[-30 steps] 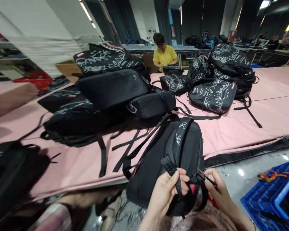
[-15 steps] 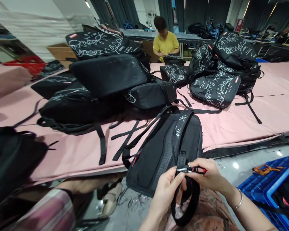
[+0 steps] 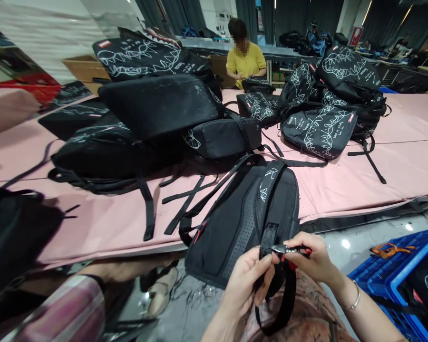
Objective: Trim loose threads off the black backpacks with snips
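Note:
A black backpack (image 3: 235, 223) lies back side up over the near edge of the pink table, its lower end hanging toward my lap. My left hand (image 3: 248, 278) is closed, pinching the base of its shoulder strap (image 3: 271, 228). My right hand (image 3: 312, 259) is closed on small red-handled snips (image 3: 288, 249), whose metal tips touch the strap right at my left fingertips. A black strap loop (image 3: 281, 304) hangs down below both hands.
Piles of black backpacks with white scribble print (image 3: 157, 109) (image 3: 328, 109) cover the pink table (image 3: 360, 185). A person in a yellow shirt (image 3: 245, 59) works at the far side. A blue crate (image 3: 395, 285) stands at my right. Someone's striped sleeve (image 3: 71, 308) shows at lower left.
My right hand came up from the lower right and brought the snips to the strap at my left fingers. The view tilted down slightly.

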Demonstrator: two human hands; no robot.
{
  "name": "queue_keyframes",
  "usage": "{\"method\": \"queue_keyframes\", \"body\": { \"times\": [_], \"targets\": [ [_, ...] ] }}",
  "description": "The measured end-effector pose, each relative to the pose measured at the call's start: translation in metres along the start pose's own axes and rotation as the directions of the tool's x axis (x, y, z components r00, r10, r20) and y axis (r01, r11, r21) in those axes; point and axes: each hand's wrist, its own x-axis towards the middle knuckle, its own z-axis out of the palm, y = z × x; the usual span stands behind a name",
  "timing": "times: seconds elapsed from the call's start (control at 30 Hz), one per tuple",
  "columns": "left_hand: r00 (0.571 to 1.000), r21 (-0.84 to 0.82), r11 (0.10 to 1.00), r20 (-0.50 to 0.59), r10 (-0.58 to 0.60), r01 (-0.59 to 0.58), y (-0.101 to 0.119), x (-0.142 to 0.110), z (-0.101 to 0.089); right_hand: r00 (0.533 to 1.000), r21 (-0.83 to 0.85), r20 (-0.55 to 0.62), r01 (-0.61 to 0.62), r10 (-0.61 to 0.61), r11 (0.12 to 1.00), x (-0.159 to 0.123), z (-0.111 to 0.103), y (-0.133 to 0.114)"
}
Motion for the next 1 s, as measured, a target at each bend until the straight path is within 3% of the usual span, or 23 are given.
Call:
{"method": "queue_keyframes", "body": {
  "times": [0.1, 0.17, 0.23, 0.3, 0.37, 0.43, 0.53, 0.67, 0.77, 0.87, 0.93, 1.0],
  "targets": [
    [0.971, -0.269, 0.96, 0.24, -0.015, 0.081, -0.006, -0.002, -0.004, 0.974, 0.384, -0.08, -0.164, 0.21, 0.909, 0.002, 0.007, 0.007],
    [0.922, -0.343, 0.921, 0.385, -0.042, 0.185, -0.012, -0.001, -0.003, 0.958, 0.54, 0.01, -0.246, 0.286, 0.805, 0.006, 0.015, 0.012],
    [0.907, -0.31, 0.919, 0.409, -0.103, 0.244, -0.018, 0.0, 0.0, 0.941, 0.579, 0.136, -0.328, 0.309, 0.746, 0.011, 0.023, 0.016],
    [0.961, -0.214, 0.961, 0.249, -0.118, 0.174, -0.021, 0.002, 0.004, 0.918, 0.599, 0.15, -0.38, 0.367, 0.705, 0.017, 0.028, 0.017],
    [0.999, -0.047, 0.999, -0.024, -0.025, 0.024, -0.021, 0.003, 0.005, 0.894, 0.617, 0.08, -0.392, 0.44, 0.683, 0.022, 0.031, 0.018],
    [0.961, 0.183, 0.981, -0.252, 0.117, -0.071, -0.017, 0.003, 0.002, 0.88, 0.578, 0.025, -0.4, 0.475, 0.711, 0.025, 0.033, 0.019],
    [0.886, 0.39, 0.919, -0.407, 0.222, -0.051, -0.009, 0.0, -0.006, 0.896, 0.422, -0.017, -0.396, 0.444, 0.816, 0.025, 0.034, 0.021],
    [0.868, 0.238, 0.97, -0.469, 0.164, -0.055, -0.002, -0.003, -0.012, 0.948, 0.157, -0.085, -0.292, 0.307, 0.944, 0.015, 0.031, 0.018],
    [0.861, 0.138, 0.987, -0.489, 0.137, -0.079, 0.001, -0.003, -0.011, 0.994, -0.127, -0.104, -0.056, 0.043, 0.99, 0.007, 0.019, 0.015],
    [0.868, 0.118, 0.989, -0.478, 0.136, -0.09, 0.002, -0.003, -0.011, 0.96, -0.373, 0.067, 0.278, -0.273, 0.885, 0.004, 0.003, 0.016],
    [0.872, 0.121, 0.988, -0.47, 0.139, -0.092, 0.004, -0.004, -0.01, 0.918, -0.462, 0.208, 0.396, -0.337, 0.793, 0.006, -0.007, 0.017],
    [0.872, 0.135, 0.987, -0.469, 0.141, -0.088, 0.005, -0.004, -0.01, 0.898, -0.52, 0.306, 0.436, -0.316, 0.734, 0.008, -0.014, 0.018]
  ]
}}
